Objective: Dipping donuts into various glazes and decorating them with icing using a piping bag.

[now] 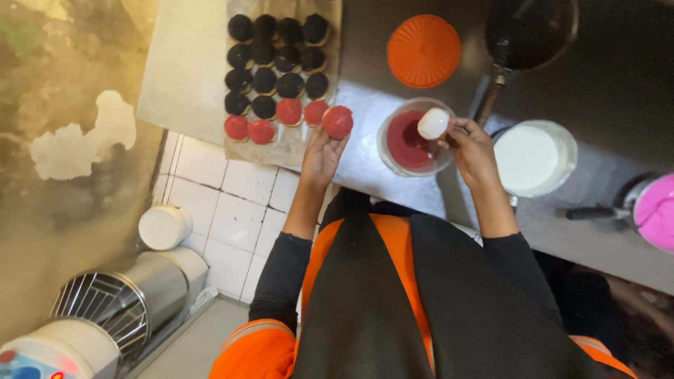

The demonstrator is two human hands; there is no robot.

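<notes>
The red bun (338, 121) sits on the fingertips of the left hand (321, 156), just at the edge of the tray (283, 144). The fingers curl up around it from below. The right hand (471, 146) pinches a white bun (433, 123) and holds it over the bowl of red icing (413, 139), just above the rim.

The tray holds rows of dark buns (276, 60), and the row nearest the person has red buns (274, 121). It lies on paper on a pale board (184, 63).

The counter (393, 91) is grey and shiny. On it, behind the red bowl, is a round orange lid (423, 50). Farther back is a dark pan (530, 31) with a long handle. Beside the right hand stands a tub of white icing (533, 157). At the far right edge is a pot of pink icing (656, 210), with a dark handle (593, 212) near it.

Under the counter the wall has white tiles (225, 210). A white pot (164, 227) and a metal mixer with a wire guard (105, 309) stand on the floor there. The wall (63, 119) at the left is stained, with peeling paint.
</notes>
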